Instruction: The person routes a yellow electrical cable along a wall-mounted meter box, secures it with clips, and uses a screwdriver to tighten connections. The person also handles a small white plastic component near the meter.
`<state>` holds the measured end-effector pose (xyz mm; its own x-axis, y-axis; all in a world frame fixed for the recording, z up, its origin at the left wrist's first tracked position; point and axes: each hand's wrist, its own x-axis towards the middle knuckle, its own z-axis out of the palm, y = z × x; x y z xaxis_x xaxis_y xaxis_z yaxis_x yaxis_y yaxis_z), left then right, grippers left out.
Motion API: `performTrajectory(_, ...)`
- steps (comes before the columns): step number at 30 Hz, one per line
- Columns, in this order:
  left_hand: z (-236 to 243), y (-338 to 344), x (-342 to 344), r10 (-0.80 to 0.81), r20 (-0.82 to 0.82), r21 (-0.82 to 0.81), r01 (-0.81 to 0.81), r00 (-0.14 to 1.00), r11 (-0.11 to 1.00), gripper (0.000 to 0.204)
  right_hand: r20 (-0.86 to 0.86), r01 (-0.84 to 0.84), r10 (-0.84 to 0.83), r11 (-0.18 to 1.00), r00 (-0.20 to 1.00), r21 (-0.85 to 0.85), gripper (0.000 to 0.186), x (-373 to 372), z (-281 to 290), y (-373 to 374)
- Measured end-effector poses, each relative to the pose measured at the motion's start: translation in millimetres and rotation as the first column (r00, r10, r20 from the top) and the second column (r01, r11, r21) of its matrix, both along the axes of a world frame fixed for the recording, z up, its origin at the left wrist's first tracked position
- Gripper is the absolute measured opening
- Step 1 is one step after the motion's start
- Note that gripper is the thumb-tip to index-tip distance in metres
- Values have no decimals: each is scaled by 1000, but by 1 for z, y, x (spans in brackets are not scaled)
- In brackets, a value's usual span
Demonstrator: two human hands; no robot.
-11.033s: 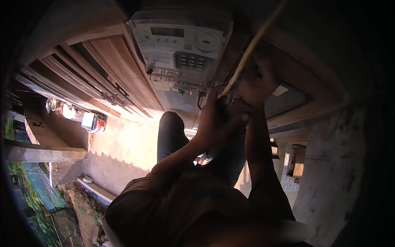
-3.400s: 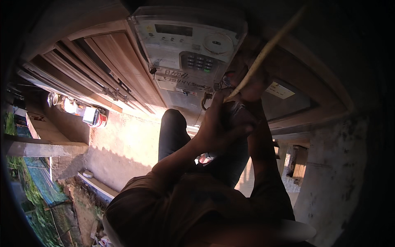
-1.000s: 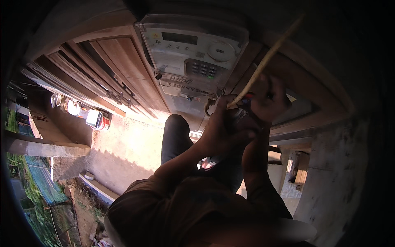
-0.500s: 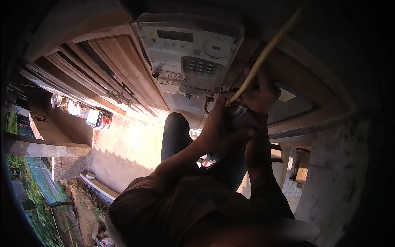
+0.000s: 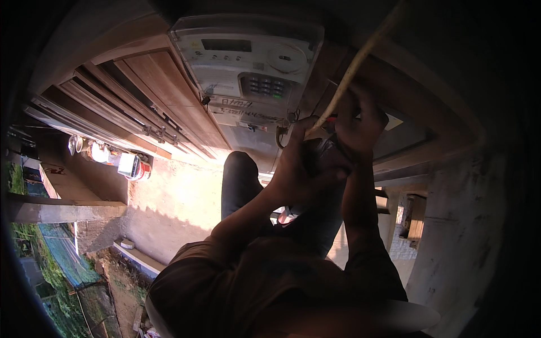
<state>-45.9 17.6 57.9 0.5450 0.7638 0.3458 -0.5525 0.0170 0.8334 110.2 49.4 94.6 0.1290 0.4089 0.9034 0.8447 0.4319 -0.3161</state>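
My left hand [image 5: 296, 172] is closed round a small dark fitting [image 5: 326, 153], its thumb along the lower side. A yellow cable [image 5: 350, 70] comes down from the upper right and ends at that fitting, by my left fingertips. Just to the right, my right hand [image 5: 363, 121] is raised with bent, pinched fingers close to the cable end. A bit of red shows beside those fingers, but shadow hides what they hold. Above and left of my hands hangs an electricity meter [image 5: 248, 65] with a keypad, a small display and a clear cover.
Wooden doors [image 5: 160, 96] stand to the left of the meter. A short looped cable [image 5: 280, 137] hangs under the meter's lower right corner. On the sunlit floor [image 5: 174, 208] at left stands a red and white bucket [image 5: 138, 168]. A grey wall [image 5: 456, 236] rises at the right.
The view has shifted slightly, so the meter sits a little further left. My right hand has turned, and a bit of red now shows by its fingers. My left hand keeps its grip.
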Motion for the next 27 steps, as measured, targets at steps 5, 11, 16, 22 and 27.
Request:
performTrajectory(5,-5,1,1,25,-31,63,-23,999,998,90,13,-57,57,998,998,14,15,-2,-6,15)
performTrajectory(11,-1,1,-3,64,-106,8,-63,992,998,89,375,52,-96,991,922,126,25,10,-7,32)
performTrajectory(16,1,1,-6,17,-141,-53,-25,990,998,88,608,113,-305,936,733,334,24,29,7,40)
performTrajectory(22,-2,2,1,54,-119,61,-47,991,997,88,833,-30,-116,987,541,157,24,41,37,48)
performTrajectory(27,-2,1,5,5,-44,19,-4,999,1000,86,849,-42,-133,983,512,179,15,31,44,50)
